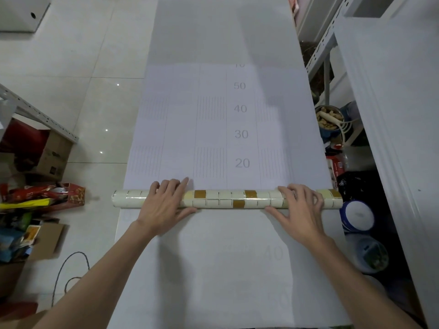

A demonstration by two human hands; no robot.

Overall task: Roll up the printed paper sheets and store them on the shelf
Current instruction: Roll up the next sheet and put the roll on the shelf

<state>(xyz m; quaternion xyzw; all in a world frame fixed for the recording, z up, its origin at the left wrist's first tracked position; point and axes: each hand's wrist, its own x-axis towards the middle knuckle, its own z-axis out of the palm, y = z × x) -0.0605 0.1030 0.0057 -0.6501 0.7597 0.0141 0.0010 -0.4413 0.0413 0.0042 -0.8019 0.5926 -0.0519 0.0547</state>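
Head view: long white paper sheet printed with faint grey grid lines and numbers (240, 134), spread flat down the middle of a pale glossy tiled floor (99, 55), far end running out of sight at the top edge. Rolled across its near part, a cream tube of paper patterned with small tiles and a few gold-brown squares (218, 199), lying crosswise, spanning nearly the full width of the sheet, both ends close to the sheet's side edges. Left hand (166, 203) draped over the roll left of centre, fingers spread and only loosely curved, palm pressing down. Right hand (301, 205) likewise flat on the roll near its right end, fingers open and splayed. Ahead of the roll, unrolled sheet lying clear and unobstructed. Left margin crowded low down by brown cardboard boxes (54, 155) and red snack packets (47, 193). Right edge hemmed tight by a grey metal shelf frame (325, 43), blue-lidded tubs (356, 214).
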